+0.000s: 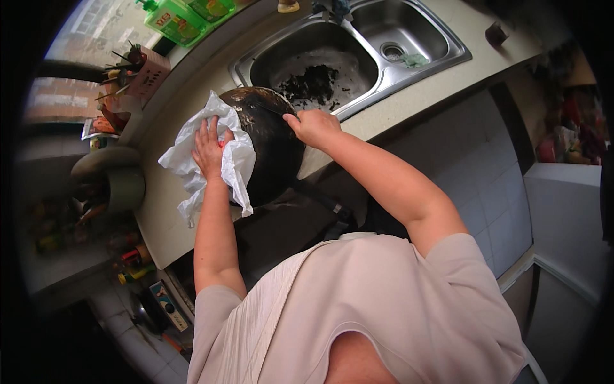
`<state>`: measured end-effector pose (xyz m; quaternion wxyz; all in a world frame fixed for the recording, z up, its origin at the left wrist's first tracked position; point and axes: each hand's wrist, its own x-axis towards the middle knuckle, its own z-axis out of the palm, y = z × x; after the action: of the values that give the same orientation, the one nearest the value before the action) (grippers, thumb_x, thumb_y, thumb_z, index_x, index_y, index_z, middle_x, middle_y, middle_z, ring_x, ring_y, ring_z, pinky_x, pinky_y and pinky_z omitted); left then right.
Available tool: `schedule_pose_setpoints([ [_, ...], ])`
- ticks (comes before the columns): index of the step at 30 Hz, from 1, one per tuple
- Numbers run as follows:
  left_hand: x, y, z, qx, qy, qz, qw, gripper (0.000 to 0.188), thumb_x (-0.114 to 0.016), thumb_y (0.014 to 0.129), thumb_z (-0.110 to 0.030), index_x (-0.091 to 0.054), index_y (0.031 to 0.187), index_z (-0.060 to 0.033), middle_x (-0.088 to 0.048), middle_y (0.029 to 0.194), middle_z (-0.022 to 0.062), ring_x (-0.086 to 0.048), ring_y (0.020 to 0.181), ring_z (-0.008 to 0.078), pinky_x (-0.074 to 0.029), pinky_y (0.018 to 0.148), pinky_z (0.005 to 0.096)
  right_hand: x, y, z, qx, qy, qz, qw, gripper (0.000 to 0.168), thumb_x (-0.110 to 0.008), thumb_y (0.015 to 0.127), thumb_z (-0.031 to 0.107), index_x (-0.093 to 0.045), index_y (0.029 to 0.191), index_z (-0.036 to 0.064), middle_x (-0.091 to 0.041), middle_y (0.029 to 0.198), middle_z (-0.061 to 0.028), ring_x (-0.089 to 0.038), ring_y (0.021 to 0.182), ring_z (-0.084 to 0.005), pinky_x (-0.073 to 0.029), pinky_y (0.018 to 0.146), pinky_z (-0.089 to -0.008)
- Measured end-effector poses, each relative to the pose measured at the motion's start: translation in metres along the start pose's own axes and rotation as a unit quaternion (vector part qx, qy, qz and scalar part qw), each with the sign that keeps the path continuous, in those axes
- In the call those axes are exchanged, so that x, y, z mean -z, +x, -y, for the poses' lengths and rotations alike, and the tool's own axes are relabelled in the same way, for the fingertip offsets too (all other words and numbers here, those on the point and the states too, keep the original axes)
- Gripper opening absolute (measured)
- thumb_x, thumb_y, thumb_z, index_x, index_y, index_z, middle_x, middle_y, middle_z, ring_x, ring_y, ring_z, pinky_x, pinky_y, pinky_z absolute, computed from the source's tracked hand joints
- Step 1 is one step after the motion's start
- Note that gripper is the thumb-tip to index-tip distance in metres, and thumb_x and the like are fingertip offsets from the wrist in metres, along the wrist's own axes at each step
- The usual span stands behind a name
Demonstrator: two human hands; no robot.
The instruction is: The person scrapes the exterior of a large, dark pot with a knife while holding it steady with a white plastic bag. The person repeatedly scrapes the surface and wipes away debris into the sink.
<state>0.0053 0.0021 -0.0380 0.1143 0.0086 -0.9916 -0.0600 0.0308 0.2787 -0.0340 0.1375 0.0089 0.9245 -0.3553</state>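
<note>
A dark, scorched wok is tilted at the counter's edge beside the sink, its blackened outer side up, with pale flaking patches near the rim. My right hand grips its rim on the sink side, thumb on top. My left hand lies with spread fingers on a crumpled white plastic bag that covers the wok's left side; a bit of red shows by the thumb. A dark handle reaches from the wok towards my body. Black flakes lie in the larger basin of the steel sink.
Green detergent bottles stand on the window ledge, near a pink utensil holder. A green cloth lies by the small basin's drain. A green pot-like container stands left of the counter. A small dark object sits right of the sink.
</note>
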Motion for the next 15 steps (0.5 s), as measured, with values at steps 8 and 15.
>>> schedule_pose_setpoints([
  [8,-0.003,-0.003,0.002,0.005,0.016,-0.004,1.0,0.059,-0.056,0.087,-0.053,-0.042,0.143,-0.0363,-0.034,0.154,-0.0032,-0.029,0.142,0.0249,-0.022,0.11,0.063,0.007,0.011,-0.001,0.016,-0.053,0.02,0.998,0.06,-0.037,0.097,0.057,-0.07,0.098,0.007,-0.069,0.103,-0.0164,-0.064,0.103,-0.0339,-0.048,0.09,-0.0431],
  [15,-0.006,-0.008,0.007,-0.005,0.006,-0.009,1.0,0.062,-0.058,0.086,-0.055,-0.041,0.143,-0.0373,-0.034,0.154,-0.0045,-0.03,0.142,0.0262,-0.023,0.109,0.0644,-0.016,0.03,0.003,-0.004,-0.006,0.012,1.0,0.063,-0.037,0.096,0.06,-0.07,0.098,0.005,-0.069,0.101,-0.0181,-0.064,0.101,-0.0367,-0.048,0.089,-0.0454],
])
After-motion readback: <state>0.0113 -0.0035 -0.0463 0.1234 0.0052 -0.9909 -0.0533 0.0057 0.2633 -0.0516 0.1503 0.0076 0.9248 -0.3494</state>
